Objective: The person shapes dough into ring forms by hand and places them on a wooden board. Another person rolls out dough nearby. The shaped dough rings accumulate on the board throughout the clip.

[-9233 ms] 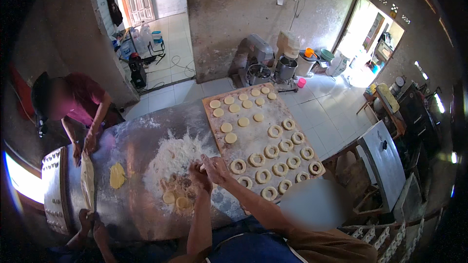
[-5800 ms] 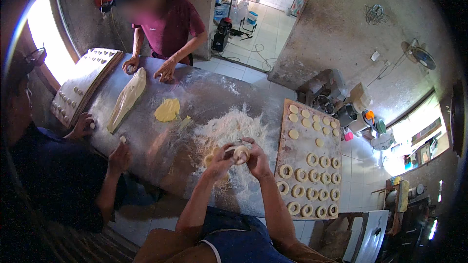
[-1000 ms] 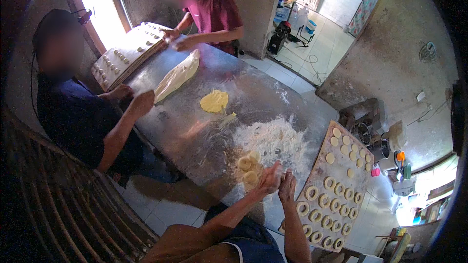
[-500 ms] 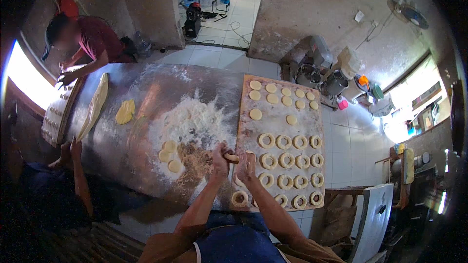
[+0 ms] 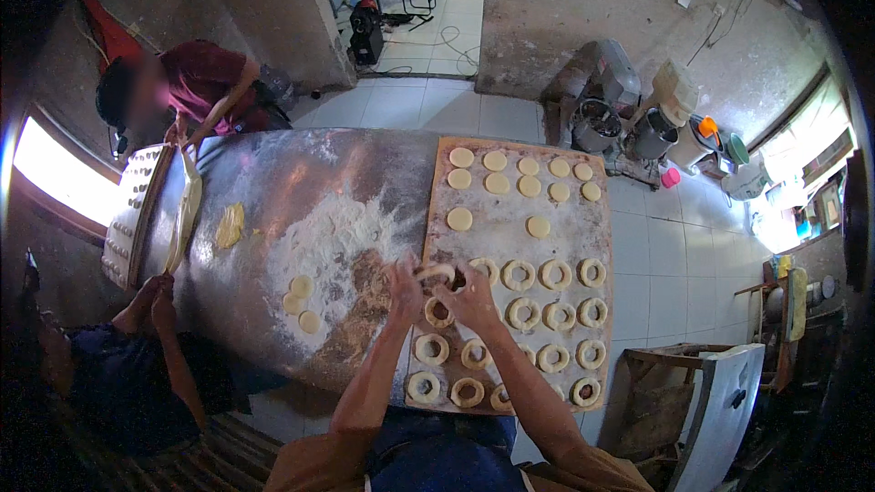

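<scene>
From my remote seat I had both bare hands near the centre of the frame, over the left edge of a floured wooden board [image 5: 497,241]. The left hand [image 5: 406,287] had its fingers closed on the left side of a dough ring [image 5: 436,271], and the right hand [image 5: 471,299] pinched the same ring from the right, fingers curled. The ring hung between them, lifted and slightly blurred, so I could not make out each fingertip.

Below and to the right of the hands, the lower half of the board bore rows of flat rings [image 5: 523,314], a few partly hidden by my right forearm. Higher on it lay pale dough discs [image 5: 460,219], two rows of five with a separate pair beneath.

Left of the board, on the metal table [image 5: 273,173], I saw a spread of white flour [image 5: 337,228] with three loose discs [image 5: 299,286] at its lower left. Farther left sat a yellow lump [image 5: 230,225], then a long strip of dough [image 5: 185,214] running between a co-worker in dark red [image 5: 205,82] at upper left and another in dark blue [image 5: 128,374] at lower left.
</scene>
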The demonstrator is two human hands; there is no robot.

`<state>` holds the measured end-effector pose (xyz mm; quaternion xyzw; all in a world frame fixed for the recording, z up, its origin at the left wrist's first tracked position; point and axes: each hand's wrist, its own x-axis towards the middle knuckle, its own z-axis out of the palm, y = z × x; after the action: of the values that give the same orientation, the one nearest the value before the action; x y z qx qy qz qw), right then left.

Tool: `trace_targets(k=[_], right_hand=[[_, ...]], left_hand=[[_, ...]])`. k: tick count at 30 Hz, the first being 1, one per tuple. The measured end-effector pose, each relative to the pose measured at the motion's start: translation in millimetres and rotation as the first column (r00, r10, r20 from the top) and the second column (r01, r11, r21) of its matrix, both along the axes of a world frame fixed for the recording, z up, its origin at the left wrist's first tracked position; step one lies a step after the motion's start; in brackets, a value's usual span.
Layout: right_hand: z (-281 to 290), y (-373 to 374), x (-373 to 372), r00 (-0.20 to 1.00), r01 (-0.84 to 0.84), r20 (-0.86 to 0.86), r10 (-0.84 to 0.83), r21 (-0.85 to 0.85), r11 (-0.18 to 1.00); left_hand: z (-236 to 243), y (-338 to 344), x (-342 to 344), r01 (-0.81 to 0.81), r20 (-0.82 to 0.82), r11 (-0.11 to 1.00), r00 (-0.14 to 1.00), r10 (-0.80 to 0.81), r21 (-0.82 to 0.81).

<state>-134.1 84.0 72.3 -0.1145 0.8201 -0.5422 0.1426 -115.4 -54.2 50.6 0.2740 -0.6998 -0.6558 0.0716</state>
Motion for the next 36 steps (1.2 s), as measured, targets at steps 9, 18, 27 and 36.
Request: trace_targets(k=[9,18,27,36], right_hand=[[-27,88,-63,0.897,0.346,-0.436,-0.071,0.592,0.728],[-82,146,-136,0.896,0.271,-0.442,0.051,0.633,0.726],[-7,57,-68,0.884,0.079,-0.465,0.038,0.228,0.970],[-46,-198,-16,0.864,-0.279,-0.375,0.337,0.202,0.939]], left_hand=[[5,-17,-9,0.462,0.187,0.665,0.876,-0.444,-0.586],[-39,-6,-67,0.148,-0.133,0.571,0.898,-0.421,-0.808],[-60,-3,-34,0.106,-0.167,0.822,0.957,-0.237,-0.560],[-35,-187,115,0.280,0.370,0.468,0.922,0.110,-0.838]])
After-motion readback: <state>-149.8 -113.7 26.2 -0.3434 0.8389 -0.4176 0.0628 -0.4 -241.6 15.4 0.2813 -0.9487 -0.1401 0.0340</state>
